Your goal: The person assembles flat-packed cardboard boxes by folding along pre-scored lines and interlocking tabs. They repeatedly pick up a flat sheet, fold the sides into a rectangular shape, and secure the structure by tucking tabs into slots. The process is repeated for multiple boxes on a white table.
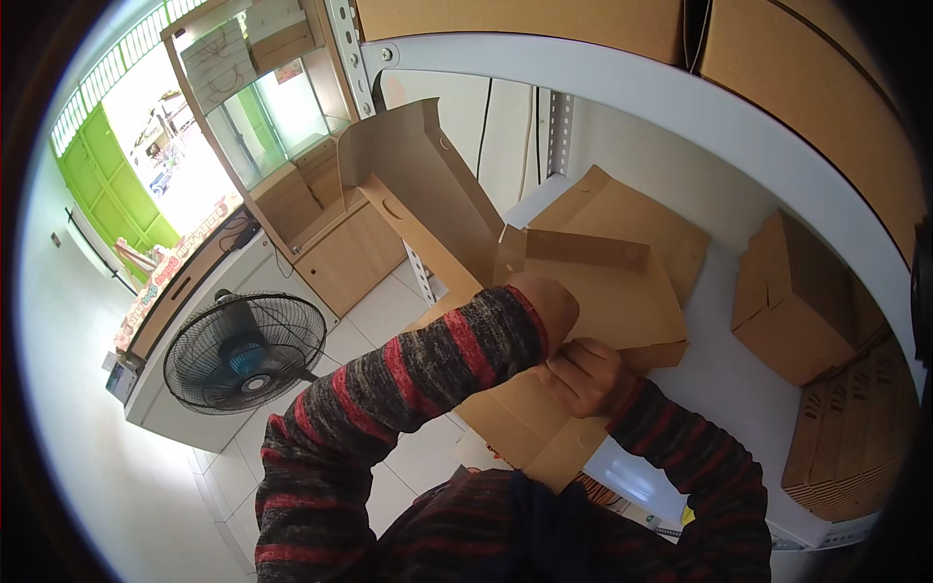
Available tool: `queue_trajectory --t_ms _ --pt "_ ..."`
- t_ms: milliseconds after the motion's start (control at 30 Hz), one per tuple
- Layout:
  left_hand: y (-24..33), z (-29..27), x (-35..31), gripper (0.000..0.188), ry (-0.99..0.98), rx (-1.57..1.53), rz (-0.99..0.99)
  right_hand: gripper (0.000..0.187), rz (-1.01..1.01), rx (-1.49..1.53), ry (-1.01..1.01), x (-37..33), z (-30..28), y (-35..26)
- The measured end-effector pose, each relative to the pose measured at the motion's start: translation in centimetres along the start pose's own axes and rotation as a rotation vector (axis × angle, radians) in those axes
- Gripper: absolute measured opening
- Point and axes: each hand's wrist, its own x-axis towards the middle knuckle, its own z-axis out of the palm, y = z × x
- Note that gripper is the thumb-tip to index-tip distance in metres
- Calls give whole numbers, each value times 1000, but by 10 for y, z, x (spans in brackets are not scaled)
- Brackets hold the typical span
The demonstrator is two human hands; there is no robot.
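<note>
A partly folded brown cardboard box [614,296] lies in front of me at the edge of a white shelf. Its tall panel [418,160] stands up at the far left, while a long flap [533,428] stretches toward my body. My left hand [549,299] reaches over the box's near side; its back faces me and its fingers are hidden behind the wrist. Just below and to the right, my right hand [586,377] has its fingers curled closed on the near edge of the cardboard. The two hands are close together.
Another flat cardboard piece [671,238] lies behind the box. To the right are a closed carton [792,296] and a stack of flattened cardboard [855,428]. Large cartons [525,24] fill the upper shelf. A standing fan [245,352] and a wooden cabinet [340,257] are at left.
</note>
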Motion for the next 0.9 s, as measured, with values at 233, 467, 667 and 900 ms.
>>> queue_trajectory --t_ms 233,467,667,900 --pt "1 4 4 18 22 4 5 13 14 0 -10 -2 0 -1" --pt "-1 10 4 11 71 9 51 10 41 -43 -30 0 -2 -2" --pt "6 8 4 8 70 47 -52 8 192 30 -17 0 3 -5" --pt "2 18 6 22 151 -72 -62 17 578 294 -1 6 3 -11"
